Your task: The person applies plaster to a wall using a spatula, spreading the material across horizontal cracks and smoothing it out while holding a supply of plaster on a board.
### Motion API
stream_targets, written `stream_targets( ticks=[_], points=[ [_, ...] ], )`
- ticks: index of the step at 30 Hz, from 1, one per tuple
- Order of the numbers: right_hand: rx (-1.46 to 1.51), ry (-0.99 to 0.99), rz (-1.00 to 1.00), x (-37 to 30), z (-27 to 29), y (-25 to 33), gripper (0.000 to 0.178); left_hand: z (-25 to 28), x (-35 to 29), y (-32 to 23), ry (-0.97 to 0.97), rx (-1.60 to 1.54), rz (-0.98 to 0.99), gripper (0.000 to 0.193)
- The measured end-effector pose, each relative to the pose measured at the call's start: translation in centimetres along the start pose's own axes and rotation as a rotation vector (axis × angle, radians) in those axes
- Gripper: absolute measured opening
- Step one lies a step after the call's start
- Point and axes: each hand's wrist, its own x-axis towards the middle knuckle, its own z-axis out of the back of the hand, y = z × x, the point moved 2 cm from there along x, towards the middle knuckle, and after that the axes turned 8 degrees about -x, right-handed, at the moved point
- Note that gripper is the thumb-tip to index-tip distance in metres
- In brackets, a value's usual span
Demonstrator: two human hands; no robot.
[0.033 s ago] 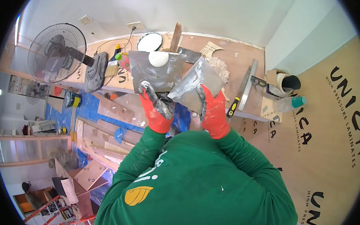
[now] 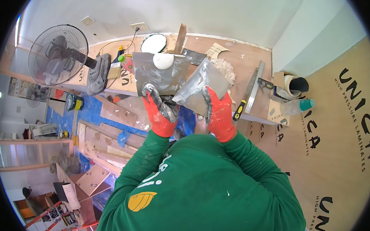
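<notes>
Both my hands wear red gloves with grey palms smeared white. My left hand (image 2: 162, 113) is closed on the near edge of a flat grey putty board (image 2: 155, 78), thumb on top. A rounded white lump of putty (image 2: 163, 61) sits at the board's far edge, and thin white streaks mark its face. In my right hand (image 2: 221, 116) is a wide grey scraper (image 2: 204, 91), held tilted and gripped along its near side, with white putty smeared down its left part. Its left corner comes close to the board's right edge; I cannot tell whether they touch. My fingers underneath both plates are hidden.
On the wooden bench stand a fan (image 2: 58, 56), an open tub of white putty (image 2: 153, 43), a brush (image 2: 115, 71) and a green-capped bottle (image 2: 126, 63). To the right lie a handsaw (image 2: 245, 97), a metal ruler (image 2: 255, 88) and a clear cup (image 2: 299, 106). Boards and blue sheeting cover the floor.
</notes>
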Motion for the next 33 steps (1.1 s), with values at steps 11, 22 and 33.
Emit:
stream_targets(
  ticks=[11,22,33],
  points=[
    [-0.59,0.009,0.516,0.9,0.3,-0.3,0.043,-0.3,-1.4,0.4,-0.052,0.03,0.04,0.064],
    [0.207,0.096,-0.209,2.6,0.3,3.5,0.025,2.7,2.4,1.1,0.333,-0.348,-0.155,0.05],
    [0.029,0.186,-0.019,3.0,0.2,4.7,0.024,4.2,5.0,2.4,0.752,-0.449,-0.363,0.029]
  ],
)
